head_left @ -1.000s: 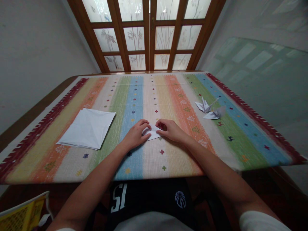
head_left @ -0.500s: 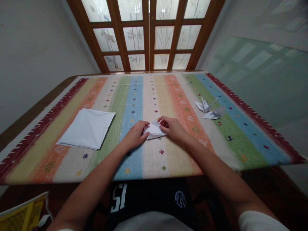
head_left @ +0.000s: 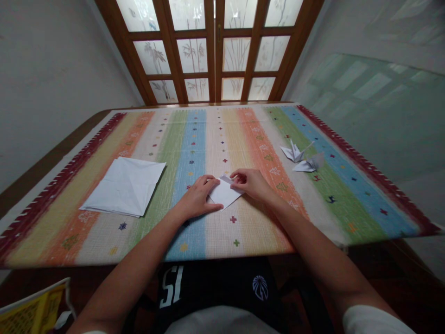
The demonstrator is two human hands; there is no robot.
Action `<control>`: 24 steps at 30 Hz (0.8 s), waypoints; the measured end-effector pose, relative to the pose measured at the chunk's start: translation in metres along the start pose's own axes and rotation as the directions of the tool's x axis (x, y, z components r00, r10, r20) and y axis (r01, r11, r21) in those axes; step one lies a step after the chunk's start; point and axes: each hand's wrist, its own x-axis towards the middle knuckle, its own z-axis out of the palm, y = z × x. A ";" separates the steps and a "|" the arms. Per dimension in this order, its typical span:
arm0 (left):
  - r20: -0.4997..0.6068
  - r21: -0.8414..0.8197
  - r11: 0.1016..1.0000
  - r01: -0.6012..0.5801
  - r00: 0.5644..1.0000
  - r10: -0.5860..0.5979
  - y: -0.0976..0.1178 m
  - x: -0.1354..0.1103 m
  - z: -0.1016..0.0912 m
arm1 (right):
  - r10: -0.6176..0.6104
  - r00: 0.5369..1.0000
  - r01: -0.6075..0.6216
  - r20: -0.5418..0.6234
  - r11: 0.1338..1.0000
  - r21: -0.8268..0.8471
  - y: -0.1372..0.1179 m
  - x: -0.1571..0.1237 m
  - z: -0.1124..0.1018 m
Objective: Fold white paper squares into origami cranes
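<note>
A small white folded paper (head_left: pixel 224 194) lies on the striped tablecloth in front of me, roughly diamond-shaped with one corner toward me. My left hand (head_left: pixel 200 197) holds it down at its left side, thumb stretched across the lower part and fingers curled at the upper left edge. At the upper right, my right hand (head_left: pixel 251 183) pinches a narrow flap between thumb and fingers. The fingertips partly hide the paper's edges.
A stack of white paper sheets (head_left: pixel 123 186) lies to the left. Two folded paper cranes (head_left: pixel 308 164) stand to the right on the striped tablecloth (head_left: pixel 194 236). A yellow basket (head_left: pixel 33 311) is below the table's left front. Wooden glazed doors (head_left: pixel 214 51) stand behind.
The folded paper has gone from a flatter, partly raised shape to a diamond lying flat. My left thumb has moved down across it, and my right fingers now pinch its upper flap.
</note>
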 end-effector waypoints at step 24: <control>-0.034 0.027 1.000 0.014 0.999 -0.013 0.005 0.000 0.003 | -0.088 0.978 0.074 -0.190 0.994 -0.080 -0.018 -0.004 0.009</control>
